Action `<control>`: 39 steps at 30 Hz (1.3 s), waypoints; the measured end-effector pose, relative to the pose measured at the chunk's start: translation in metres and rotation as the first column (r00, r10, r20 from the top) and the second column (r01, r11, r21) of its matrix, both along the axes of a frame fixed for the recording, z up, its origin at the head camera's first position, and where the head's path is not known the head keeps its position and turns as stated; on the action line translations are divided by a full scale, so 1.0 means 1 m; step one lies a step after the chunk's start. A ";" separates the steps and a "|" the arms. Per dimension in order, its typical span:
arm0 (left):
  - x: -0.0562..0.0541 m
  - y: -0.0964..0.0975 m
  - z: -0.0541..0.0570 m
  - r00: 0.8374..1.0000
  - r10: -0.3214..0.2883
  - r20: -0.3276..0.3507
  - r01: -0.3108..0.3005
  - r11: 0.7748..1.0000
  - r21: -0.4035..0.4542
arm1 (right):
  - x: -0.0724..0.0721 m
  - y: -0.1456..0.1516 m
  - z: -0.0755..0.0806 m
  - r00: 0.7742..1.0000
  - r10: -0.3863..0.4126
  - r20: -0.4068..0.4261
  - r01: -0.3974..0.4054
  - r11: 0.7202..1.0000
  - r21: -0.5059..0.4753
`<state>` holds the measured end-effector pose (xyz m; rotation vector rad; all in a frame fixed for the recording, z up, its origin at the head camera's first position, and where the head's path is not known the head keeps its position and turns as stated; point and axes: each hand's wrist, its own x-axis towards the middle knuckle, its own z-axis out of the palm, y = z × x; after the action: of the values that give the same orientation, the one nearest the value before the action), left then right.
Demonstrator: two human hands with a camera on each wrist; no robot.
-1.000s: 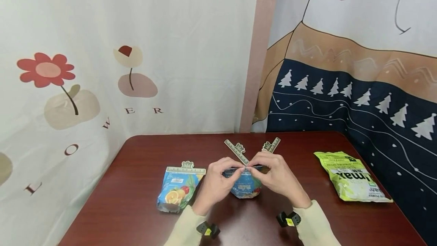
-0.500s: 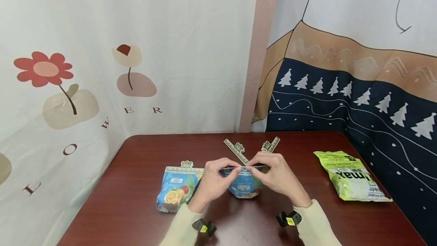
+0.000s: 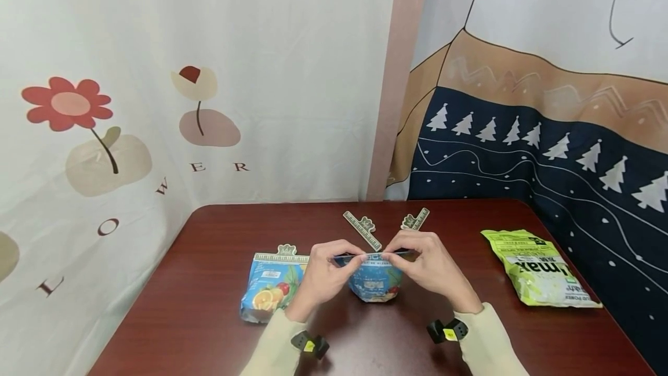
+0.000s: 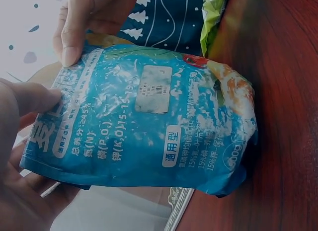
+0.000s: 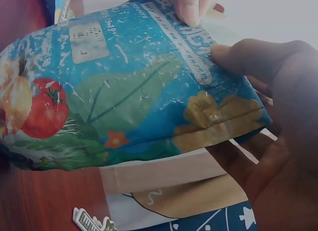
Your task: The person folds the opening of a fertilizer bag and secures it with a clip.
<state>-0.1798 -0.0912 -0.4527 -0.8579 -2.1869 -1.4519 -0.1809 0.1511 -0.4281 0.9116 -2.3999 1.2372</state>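
Observation:
A blue fertilizer bag (image 3: 374, 284) stands upright on the table in the head view, between both hands. My left hand (image 3: 325, 274) pinches its top edge on the left, thumb in front and fingers behind. On the right part of the same edge, my right hand (image 3: 434, 268) pinches it likewise. The left wrist view shows the bag's printed text and a white sticker (image 4: 153, 89); the top edge is pulled flat between the hands. Vegetables are printed on the bag's side in the right wrist view, including a tomato (image 5: 45, 108). The fingers behind the bag are partly hidden.
Two ruler-edged bag clips, a left one (image 3: 362, 231) and a right one (image 3: 415, 220), lie beyond the hands. A second blue bag (image 3: 268, 292) stands at the left with a clip (image 3: 284, 255) on its top. A green bag (image 3: 543, 271) lies at the right.
The hands have spread slightly apart along the bag's top edge, the left one shifting a little left and the right one a little right. Both keep pinching the bag.

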 end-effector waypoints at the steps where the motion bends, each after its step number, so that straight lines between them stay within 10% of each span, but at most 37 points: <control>1: 0.000 0.000 0.000 1.000 0.002 0.010 -0.002 1.000 -0.002 | 0.000 0.000 0.000 1.000 0.000 0.005 0.000 1.000 0.000; 39: -0.007 -0.028 0.006 0.986 -0.037 0.163 0.032 0.999 0.034 | -0.004 0.021 0.003 0.997 -0.036 0.066 0.035 0.999 0.015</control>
<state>-0.1869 -0.1194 -0.4465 -0.7944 -2.2700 -1.6219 -0.1847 0.1724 -0.4253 0.8402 -2.4682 1.2581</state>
